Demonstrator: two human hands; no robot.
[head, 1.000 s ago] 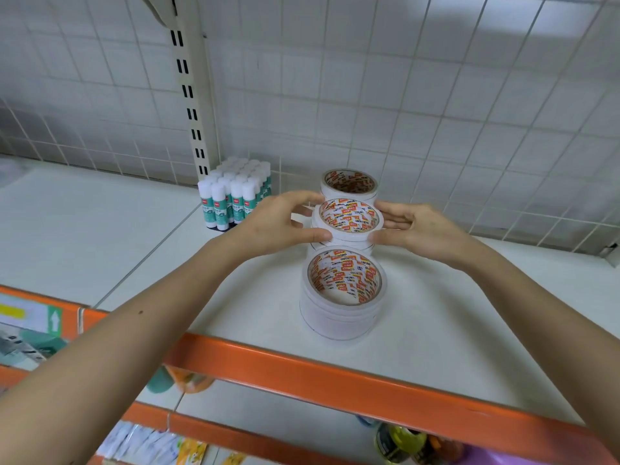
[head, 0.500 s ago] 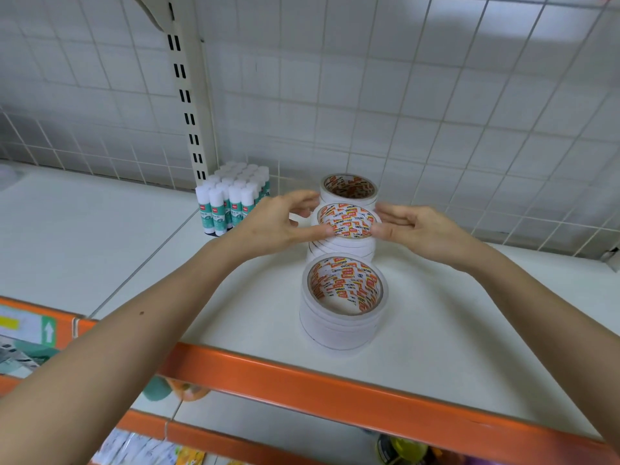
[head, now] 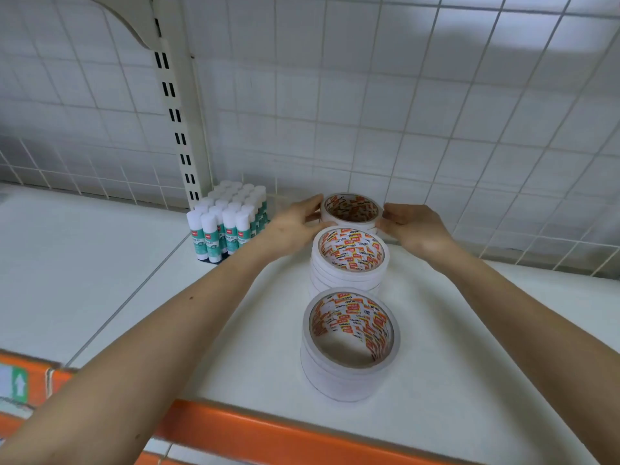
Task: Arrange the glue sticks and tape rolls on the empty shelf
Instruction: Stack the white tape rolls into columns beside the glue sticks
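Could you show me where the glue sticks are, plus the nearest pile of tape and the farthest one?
glue sticks (head: 211,245): head view, label of a front-row stick.
front tape stack (head: 339,385): head view, white outer wall.
back tape stack (head: 362,208): head view, printed inner core.

A: Where could a hand pass?
B: On the right, where the shelf (head: 476,330) lies bare, and left of the glue sticks (head: 228,223).
A: Down the middle?
B: Blocked. The front tape stack (head: 349,374), middle tape stack (head: 349,280) and rear tape stack (head: 350,209) stand in line, perhaps touching. The left hand (head: 295,223) and right hand (head: 412,226) cup the rear one, with the wire grid (head: 436,129) just behind.
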